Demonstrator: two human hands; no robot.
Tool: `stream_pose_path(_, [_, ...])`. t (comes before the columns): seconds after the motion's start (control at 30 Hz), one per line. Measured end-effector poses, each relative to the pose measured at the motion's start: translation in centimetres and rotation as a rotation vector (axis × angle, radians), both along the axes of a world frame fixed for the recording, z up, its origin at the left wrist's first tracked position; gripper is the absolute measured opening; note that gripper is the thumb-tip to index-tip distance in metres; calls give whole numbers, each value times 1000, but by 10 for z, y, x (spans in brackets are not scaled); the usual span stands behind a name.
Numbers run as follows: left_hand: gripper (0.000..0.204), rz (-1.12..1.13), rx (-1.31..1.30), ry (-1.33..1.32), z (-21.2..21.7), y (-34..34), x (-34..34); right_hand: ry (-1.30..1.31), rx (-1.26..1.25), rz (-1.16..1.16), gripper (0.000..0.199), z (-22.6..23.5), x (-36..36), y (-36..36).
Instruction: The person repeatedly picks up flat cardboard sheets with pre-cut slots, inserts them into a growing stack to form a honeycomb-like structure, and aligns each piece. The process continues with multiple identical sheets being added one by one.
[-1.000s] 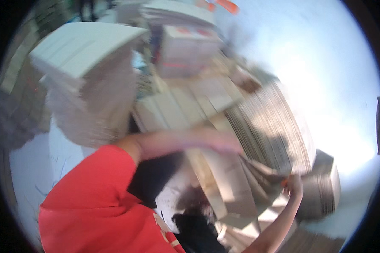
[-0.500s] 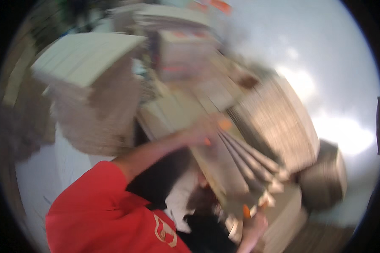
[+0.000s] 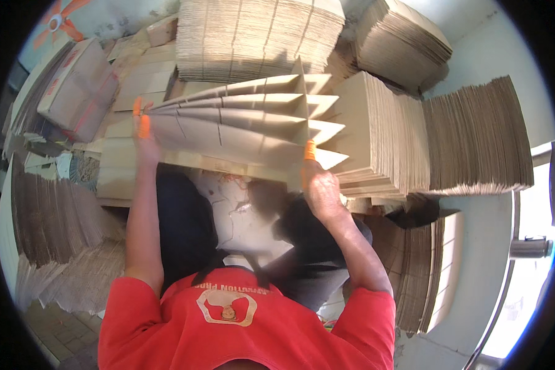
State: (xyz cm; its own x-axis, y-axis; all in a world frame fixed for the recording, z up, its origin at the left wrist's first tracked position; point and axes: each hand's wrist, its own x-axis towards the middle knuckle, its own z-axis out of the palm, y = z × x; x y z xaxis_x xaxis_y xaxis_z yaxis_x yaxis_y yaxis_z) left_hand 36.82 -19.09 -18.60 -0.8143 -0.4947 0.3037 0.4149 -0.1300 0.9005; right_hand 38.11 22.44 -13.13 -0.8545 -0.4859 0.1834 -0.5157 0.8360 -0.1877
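Observation:
My left hand point(image 3: 145, 137), with orange covers on its fingertips, is closed on the gathered left ends of several long slotted cardboard strips point(image 3: 240, 140). From there the strips fan out to the right, standing on edge. A narrow cardboard cross strip point(image 3: 303, 102) runs across them near their right ends, and their pointed tips stick out past it. My right hand point(image 3: 322, 190), also with an orange fingertip cover, grips the near end of this cross strip. Its fingers under the cardboard are partly hidden.
A tall stack of cardboard sheets point(image 3: 259, 40) stands behind the strips. More stacks stand at the right point(image 3: 475, 139) and far right point(image 3: 401, 43). A closed carton point(image 3: 77, 89) sits at the left, above a pile of cardboard point(image 3: 61, 216). My legs are below the work surface.
The view has swung round and sharpened from a blurred, tilted one. My left hand stays at the gathered ends; my right hand is now on the cross strip, which spans the fanned strips.

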Motion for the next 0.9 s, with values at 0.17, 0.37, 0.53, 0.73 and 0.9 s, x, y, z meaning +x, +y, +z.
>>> stream_pose_path(0.17, [61,-11,284,-45,-11,-5,-9,188,-348,-117,28,9,16,9])
stream_pose_path(0.37, [56,-7,221,-61,-9,10,-10,-39,519,254,18,-30,-1,68])
stream_pose_path(0.53, [47,355,-60,-155,-29,1,6,-105,548,360,28,-69,-47,71])
stream_pose_path(0.73, [52,453,-631,-82,-1,54,94,439,364,379,34,-101,-66,62])
stream_pose_path(0.9, [63,190,-509,-250,8,49,79,-50,497,345,19,-117,-79,64])
